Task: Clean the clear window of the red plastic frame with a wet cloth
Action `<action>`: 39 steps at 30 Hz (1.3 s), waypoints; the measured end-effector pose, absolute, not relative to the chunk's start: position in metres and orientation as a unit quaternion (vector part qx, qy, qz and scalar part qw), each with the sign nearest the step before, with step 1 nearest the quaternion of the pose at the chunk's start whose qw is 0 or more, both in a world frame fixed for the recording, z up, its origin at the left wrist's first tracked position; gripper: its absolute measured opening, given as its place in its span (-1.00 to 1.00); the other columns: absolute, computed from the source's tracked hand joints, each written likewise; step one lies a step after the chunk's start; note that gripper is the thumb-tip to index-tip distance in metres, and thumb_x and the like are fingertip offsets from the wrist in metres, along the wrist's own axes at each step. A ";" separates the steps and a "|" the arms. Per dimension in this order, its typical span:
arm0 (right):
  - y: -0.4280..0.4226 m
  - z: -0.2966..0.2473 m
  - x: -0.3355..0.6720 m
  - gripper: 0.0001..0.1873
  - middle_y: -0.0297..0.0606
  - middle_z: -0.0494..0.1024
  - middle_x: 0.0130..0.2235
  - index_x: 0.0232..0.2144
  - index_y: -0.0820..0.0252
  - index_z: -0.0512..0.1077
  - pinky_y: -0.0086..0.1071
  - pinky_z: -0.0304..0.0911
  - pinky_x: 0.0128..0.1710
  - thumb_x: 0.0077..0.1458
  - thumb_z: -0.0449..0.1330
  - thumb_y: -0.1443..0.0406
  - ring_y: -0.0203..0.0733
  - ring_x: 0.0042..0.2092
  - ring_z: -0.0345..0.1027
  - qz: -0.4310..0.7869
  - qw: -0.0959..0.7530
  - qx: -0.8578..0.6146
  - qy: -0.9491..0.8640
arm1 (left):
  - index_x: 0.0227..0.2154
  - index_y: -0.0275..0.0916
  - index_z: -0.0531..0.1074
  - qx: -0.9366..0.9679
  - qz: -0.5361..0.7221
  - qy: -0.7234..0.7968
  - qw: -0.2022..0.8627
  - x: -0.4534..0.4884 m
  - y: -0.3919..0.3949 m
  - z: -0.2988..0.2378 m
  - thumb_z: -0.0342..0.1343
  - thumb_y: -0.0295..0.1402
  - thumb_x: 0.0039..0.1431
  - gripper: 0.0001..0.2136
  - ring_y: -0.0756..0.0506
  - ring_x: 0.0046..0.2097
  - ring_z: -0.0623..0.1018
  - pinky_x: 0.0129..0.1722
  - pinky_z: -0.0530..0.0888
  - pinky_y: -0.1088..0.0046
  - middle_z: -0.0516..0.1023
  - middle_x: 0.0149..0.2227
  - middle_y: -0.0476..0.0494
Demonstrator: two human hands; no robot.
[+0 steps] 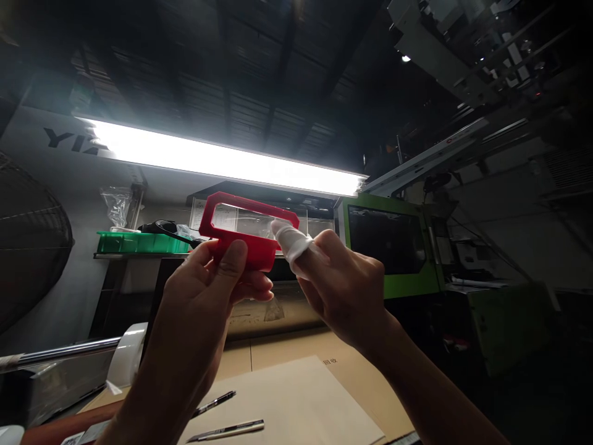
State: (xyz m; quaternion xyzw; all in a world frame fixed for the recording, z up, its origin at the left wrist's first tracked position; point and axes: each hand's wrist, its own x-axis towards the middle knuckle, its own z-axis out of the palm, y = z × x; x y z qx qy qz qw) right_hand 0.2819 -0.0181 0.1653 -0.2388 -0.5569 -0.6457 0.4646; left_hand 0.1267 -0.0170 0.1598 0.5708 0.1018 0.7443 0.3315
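green tray (139, 242) sits on a shelf at far left. left hand (204, 303) is raised, thumb and fingers closed on the lower edge of the red frame (248, 232), held up beneath the strip light (222, 161). right hand (340, 281) pinches the frame's right end, cloth-wrapped fingertip (290, 238) touching it. green machine (389, 247) stands at right.

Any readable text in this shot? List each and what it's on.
"YIZ": dark letters on the pale panel left of the strip lamp, cut off by glare.
Small mark on the cardboard sheet: too small to read.
Red frame, pens: nothing legible.
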 end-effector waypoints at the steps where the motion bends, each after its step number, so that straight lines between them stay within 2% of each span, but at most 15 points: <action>1: -0.017 0.165 0.282 -0.73 -0.37 0.30 -0.46 -0.09 0.12 0.43 -0.45 -0.07 -0.62 0.23 0.01 0.36 -0.41 -0.55 0.01 -0.646 0.461 -0.240 -0.559 | -0.44 -0.23 0.46 0.570 0.745 0.100 0.332 0.127 -0.017 0.160 0.22 -0.27 0.02 -0.86 0.08 -0.59 0.49 -0.54 0.47 0.70 0.57 -0.61 0.09; 4: -0.011 0.165 0.288 -0.69 -0.36 0.28 -0.47 -0.08 0.17 0.44 -0.45 -0.08 -0.63 0.21 -0.03 0.37 -0.40 -0.56 0.00 -0.607 0.492 -0.246 -0.573 | -0.44 -0.23 0.45 0.570 0.744 0.100 0.335 0.125 -0.017 0.159 0.22 -0.28 0.02 -0.86 0.08 -0.59 0.49 -0.54 0.47 0.70 0.56 -0.62 0.08; 9: 0.000 0.162 0.296 -0.57 -0.38 0.23 -0.49 -0.02 0.15 0.41 -0.46 0.05 -0.57 0.14 -0.09 0.45 -0.36 -0.55 0.01 -0.396 0.622 -0.239 -0.632 | -0.42 -0.24 0.46 0.569 0.743 0.100 0.337 0.123 -0.014 0.157 0.22 -0.26 0.02 -0.84 0.08 -0.58 0.50 -0.53 0.48 0.68 0.57 -0.60 0.07; 12: 0.001 0.159 0.295 -0.56 -0.39 0.21 -0.49 -0.01 0.14 0.41 -0.44 0.09 -0.53 0.14 -0.09 0.45 -0.35 -0.53 0.04 -0.359 0.640 -0.216 -0.644 | -0.45 -0.24 0.45 0.568 0.747 0.100 0.331 0.123 -0.012 0.157 0.24 -0.24 0.00 -0.83 0.08 -0.60 0.50 -0.55 0.47 0.69 0.57 -0.62 0.07; 14: -0.005 0.158 0.292 -0.59 -0.39 0.19 -0.49 -0.03 0.13 0.42 -0.45 0.05 -0.56 0.15 -0.06 0.45 -0.36 -0.53 0.02 -0.397 0.629 -0.208 -0.636 | -0.45 -0.24 0.44 0.566 0.750 0.103 0.327 0.123 -0.011 0.157 0.25 -0.24 -0.02 -0.82 0.08 -0.60 0.50 -0.56 0.47 0.68 0.57 -0.62 0.07; 17: -0.018 0.159 0.284 -0.67 -0.40 0.17 -0.50 -0.09 0.13 0.46 -0.48 -0.03 -0.60 0.20 -0.02 0.41 -0.41 -0.56 -0.01 -0.498 0.565 -0.206 -0.625 | -0.46 -0.24 0.43 0.572 0.747 0.111 0.321 0.124 -0.008 0.156 0.25 -0.24 -0.02 -0.82 0.08 -0.61 0.50 -0.56 0.47 0.67 0.56 -0.64 0.07; 22: -0.030 0.164 0.265 -0.74 -0.38 0.31 -0.48 -0.22 0.05 0.51 -0.49 -0.06 -0.62 0.23 0.03 0.35 -0.44 -0.55 0.05 -0.624 0.467 -0.241 -0.578 | -0.44 -0.23 0.44 0.575 0.747 0.110 0.314 0.127 -0.005 0.155 0.26 -0.23 -0.03 -0.81 0.04 -0.54 0.53 -0.51 0.51 0.60 0.56 -0.57 0.08; 29: -0.029 0.171 0.255 -0.77 -0.35 0.37 -0.41 -0.18 0.01 0.49 -0.46 -0.04 -0.62 0.23 0.04 0.30 -0.39 -0.49 0.19 -0.634 0.427 -0.260 -0.590 | -0.39 -0.22 0.42 0.593 0.729 0.114 0.324 0.126 -0.005 0.153 0.24 -0.19 -0.01 -0.77 -0.03 -0.49 0.56 -0.47 0.53 0.48 0.56 -0.54 0.03; 35: -0.028 0.173 0.249 -0.77 -0.35 0.35 -0.42 -0.24 0.02 0.50 -0.46 -0.14 -0.66 0.22 0.03 0.30 -0.39 -0.52 0.16 -0.627 0.413 -0.256 -0.609 | -0.36 -0.21 0.48 0.590 0.725 0.121 0.335 0.126 -0.009 0.153 0.29 -0.35 -0.08 -0.82 -0.03 -0.36 0.58 -0.45 0.51 0.57 0.59 -0.38 0.00; 39: -0.029 0.170 0.246 -0.77 -0.37 0.34 -0.43 -0.24 0.01 0.50 -0.44 -0.16 -0.66 0.19 0.04 0.32 -0.38 -0.54 0.09 -0.618 0.395 -0.250 -0.632 | -0.41 -0.21 0.48 0.579 0.734 0.111 0.337 0.125 -0.011 0.154 0.30 -0.43 -0.14 -0.83 -0.05 -0.33 0.57 -0.44 0.51 0.57 0.59 -0.42 0.01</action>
